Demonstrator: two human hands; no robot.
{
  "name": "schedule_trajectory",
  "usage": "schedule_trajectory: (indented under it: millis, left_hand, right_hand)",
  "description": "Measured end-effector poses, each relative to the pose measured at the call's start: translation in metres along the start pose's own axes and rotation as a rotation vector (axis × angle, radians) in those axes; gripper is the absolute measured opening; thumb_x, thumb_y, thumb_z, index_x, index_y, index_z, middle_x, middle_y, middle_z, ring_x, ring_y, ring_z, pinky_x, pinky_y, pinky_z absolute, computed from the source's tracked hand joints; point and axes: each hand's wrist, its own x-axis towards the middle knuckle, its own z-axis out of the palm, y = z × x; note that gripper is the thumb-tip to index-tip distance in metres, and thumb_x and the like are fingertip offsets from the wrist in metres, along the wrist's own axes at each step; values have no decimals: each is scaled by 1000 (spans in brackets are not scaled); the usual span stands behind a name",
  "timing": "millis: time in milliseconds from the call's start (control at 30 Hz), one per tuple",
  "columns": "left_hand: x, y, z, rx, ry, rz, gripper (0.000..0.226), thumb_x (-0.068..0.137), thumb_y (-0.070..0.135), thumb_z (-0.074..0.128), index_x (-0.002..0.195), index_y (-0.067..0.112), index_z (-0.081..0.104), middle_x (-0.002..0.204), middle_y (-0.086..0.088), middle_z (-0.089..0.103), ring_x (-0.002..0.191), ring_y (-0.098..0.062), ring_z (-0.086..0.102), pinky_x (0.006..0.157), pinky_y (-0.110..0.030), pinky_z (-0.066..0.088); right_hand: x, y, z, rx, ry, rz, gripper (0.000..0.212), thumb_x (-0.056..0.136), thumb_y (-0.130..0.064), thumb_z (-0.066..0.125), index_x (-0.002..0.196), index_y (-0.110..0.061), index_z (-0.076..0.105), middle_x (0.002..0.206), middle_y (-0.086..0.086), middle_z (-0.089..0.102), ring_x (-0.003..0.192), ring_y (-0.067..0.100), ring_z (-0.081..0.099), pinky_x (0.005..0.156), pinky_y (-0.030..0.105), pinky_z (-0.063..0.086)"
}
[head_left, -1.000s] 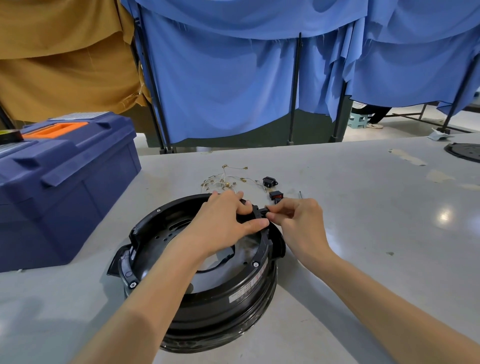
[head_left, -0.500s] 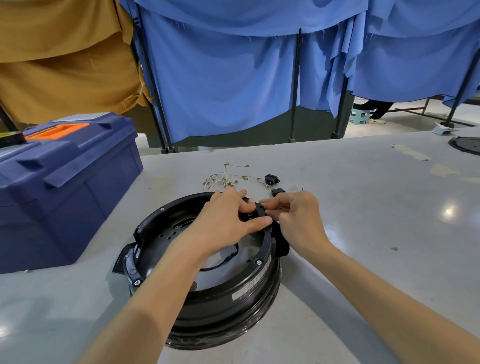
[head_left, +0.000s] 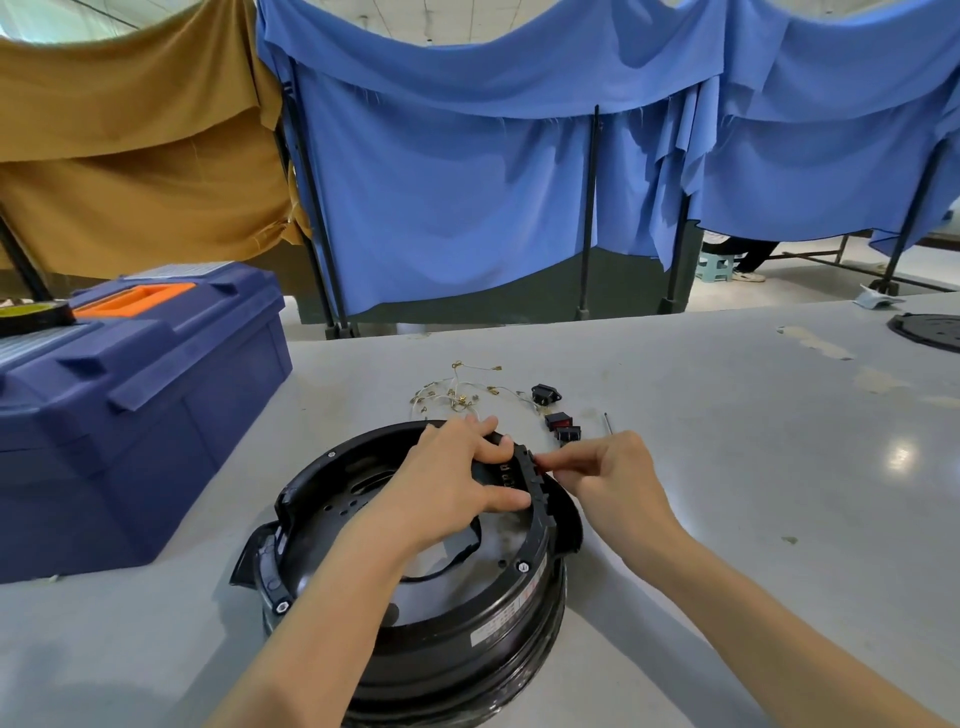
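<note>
Grey table (head_left: 727, 467), blue toolbox (head_left: 130, 415) at its left, black round housing (head_left: 441, 649) flat on the table right of the toolbox, near the front edge. Left hand (head_left: 447, 488) grips the housing's far-right rim, fingers curled over the top and thumb stretched along the inside; right hand (head_left: 613, 478) sits just outside the same rim, thumb and forefinger pinching a small reddish part (head_left: 539, 464) against it, other fingers curled. Two loose rocker switches (head_left: 563, 427), a black socket (head_left: 545, 393) and thin wires (head_left: 457, 389) lie just behind the housing.
</note>
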Motion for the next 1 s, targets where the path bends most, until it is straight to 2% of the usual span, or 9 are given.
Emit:
schedule_trajectory:
  millis: [167,333,433,500,567,667,767,933,1000]
  left_hand:
    - [2,2,1,-31,-2,-16,57,78,29,79,132,22,59,156,5,31,148,-17,15,121,-39,13]
    - [2,2,4,-10,15,-20,58,77,29,80,131,23,59,155,5,33,147,-18,18,120,-41,14]
    - [-1,1,3,-3,40,-11,62,74,25,82,132,25,58,153,7,36,146,-16,20,120,-42,16]
    - [-1,-1,1,-10,55,3,60,74,17,80,130,25,60,151,8,40,145,-14,23,120,-41,16]
    - [0,-2,0,-14,76,21,56,78,7,75,129,25,61,149,8,43,143,-12,28,120,-33,16]
    - [3,-5,-4,-34,63,43,47,86,-3,63,127,21,63,146,5,47,140,-9,34,118,-26,19]
    - [7,-7,-9,-38,64,58,38,92,3,59,125,21,65,141,5,53,135,-8,42,113,-19,24]
    - [11,-11,-8,-17,156,79,28,92,23,64,120,25,69,132,8,60,125,-4,50,99,-13,28]
    - [11,-15,-5,-17,167,85,26,92,23,65,118,25,70,132,10,60,125,-5,49,102,-17,29]
  right_hand:
    - [-9,-7,9,-36,-6,-117,49,76,21,48,90,-13,80,73,2,75,69,17,70,65,30,59]
    - [-9,-6,9,-40,7,-125,45,78,20,49,90,-10,80,75,5,75,73,19,71,69,33,60]
    - [-1,-2,8,33,39,-15,36,83,16,52,91,-6,79,81,7,76,81,22,72,79,34,59]
    - [2,0,5,81,29,34,35,86,13,55,89,-11,80,83,2,77,86,16,72,85,31,57]
    - [2,0,2,115,16,37,40,87,12,56,83,-19,80,83,-4,77,87,9,72,89,29,55]
    - [-1,1,2,144,-20,6,55,87,13,56,70,-34,77,80,-9,77,83,3,72,85,24,56]
    - [1,2,3,162,-50,-5,56,86,13,57,67,-36,76,77,-11,76,79,0,71,73,15,53]
    - [16,2,-4,160,47,-4,36,89,13,56,80,-16,76,76,0,76,77,7,72,83,23,55]
    - [29,4,-15,92,92,-15,33,90,11,55,82,-15,74,78,0,75,74,2,70,75,19,56]
